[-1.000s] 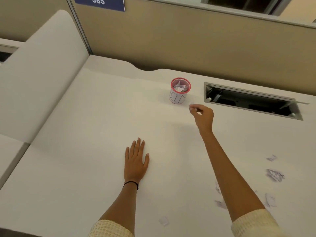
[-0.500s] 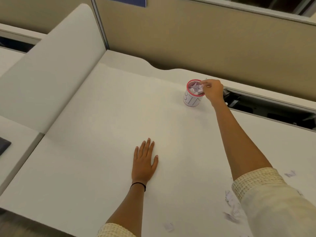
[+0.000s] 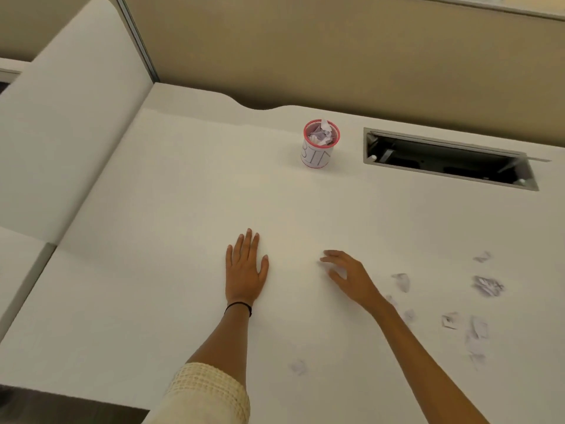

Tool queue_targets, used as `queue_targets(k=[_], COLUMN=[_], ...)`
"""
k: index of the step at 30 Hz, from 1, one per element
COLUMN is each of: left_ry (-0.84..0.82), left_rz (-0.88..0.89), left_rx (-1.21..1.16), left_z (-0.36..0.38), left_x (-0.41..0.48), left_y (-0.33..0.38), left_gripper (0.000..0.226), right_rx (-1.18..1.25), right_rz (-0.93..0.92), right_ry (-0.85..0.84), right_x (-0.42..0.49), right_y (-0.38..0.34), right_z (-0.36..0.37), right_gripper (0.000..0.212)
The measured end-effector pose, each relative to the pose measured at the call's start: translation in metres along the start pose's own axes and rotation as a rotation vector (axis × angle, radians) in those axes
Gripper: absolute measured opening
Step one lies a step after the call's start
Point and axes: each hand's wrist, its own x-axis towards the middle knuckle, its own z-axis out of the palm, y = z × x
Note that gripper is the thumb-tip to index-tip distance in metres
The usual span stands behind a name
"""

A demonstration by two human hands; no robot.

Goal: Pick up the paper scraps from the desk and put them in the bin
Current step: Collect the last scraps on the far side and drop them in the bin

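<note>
A small white bin [image 3: 318, 154] with a red rim stands at the back of the white desk [image 3: 171, 185], with crumpled paper inside it. Several paper scraps lie on the desk at the right, among them a crumpled scrap [image 3: 487, 286], a torn scrap [image 3: 402, 281] and a small scrap [image 3: 298, 367] near the front. My left hand [image 3: 246, 267] rests flat on the desk, fingers straight. My right hand [image 3: 348, 275] hovers low over the desk to its right, fingers spread and empty, a short way left of the scraps.
An open cable hatch [image 3: 449, 160] is cut into the desk right of the bin. A beige partition wall [image 3: 336, 50] runs along the back, and a white side divider [image 3: 67, 117] stands on the left.
My right hand dropped its scrap into the bin, then drew back toward me and now hovers empty near the scraps. My left hand stayed flat on the desk.
</note>
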Motion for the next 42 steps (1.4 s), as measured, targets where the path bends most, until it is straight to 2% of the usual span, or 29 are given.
queue_targets(k=[4,8,10,13,15,21,26,30,32,34,36,39,42], left_ry=[-0.015,-0.008,-0.006,-0.009,-0.007,-0.010,0.000,-0.001,-0.005,-0.015,-0.020,-0.017,-0.021], left_rz=[0.006,0.012,0.015,0.018,0.015,0.008,0.007,0.009,0.005,0.000,-0.003,-0.007,-0.005], left_rx=[0.005,0.012,0.017,0.020,0.027,0.019,0.036,0.035,0.031,0.031,0.027,0.019,0.027], left_z=[0.002,0.003,0.003,0.004,0.005,0.002,0.002,0.002,0.002,0.002,0.003,0.004,0.004], left_x=[0.001,0.001,0.000,0.001,0.001,0.000,0.000,0.000,0.000,0.001,0.001,0.002,0.002], left_y=[-0.001,-0.002,-0.002,-0.003,-0.004,-0.001,-0.001,0.000,-0.001,-0.001,-0.002,-0.004,-0.004], left_gripper=[0.056,0.056,0.058,0.057,0.056,0.060,0.065,0.066,0.065,0.064,0.060,0.058,0.060], right_rx=[-0.097,-0.225,-0.270,-0.234,-0.194,-0.242,-0.252,-0.122,0.050,0.256,0.364,0.450,0.437], right_rz=[-0.055,-0.265,-0.370,-0.306,-0.222,-0.221,-0.130,0.014,0.053,0.135,0.142,0.128,0.084], right_ry=[-0.178,-0.402,-0.460,-0.497,-0.516,-0.476,-0.287,-0.080,0.105,0.321,0.479,0.621,0.704], right_x=[-0.061,-0.100,-0.112,-0.121,-0.121,-0.109,-0.085,-0.041,-0.012,0.020,0.057,0.117,0.171], right_y=[0.004,-0.002,-0.004,-0.004,-0.007,-0.006,-0.005,-0.005,-0.010,-0.023,-0.038,-0.064,-0.088], right_z=[0.038,0.066,0.073,0.084,0.087,0.084,0.069,0.046,0.035,0.021,0.001,-0.037,-0.071], right_gripper=[0.041,0.053,0.050,0.042,0.045,0.040,0.028,0.016,0.008,0.008,0.010,0.014,0.016])
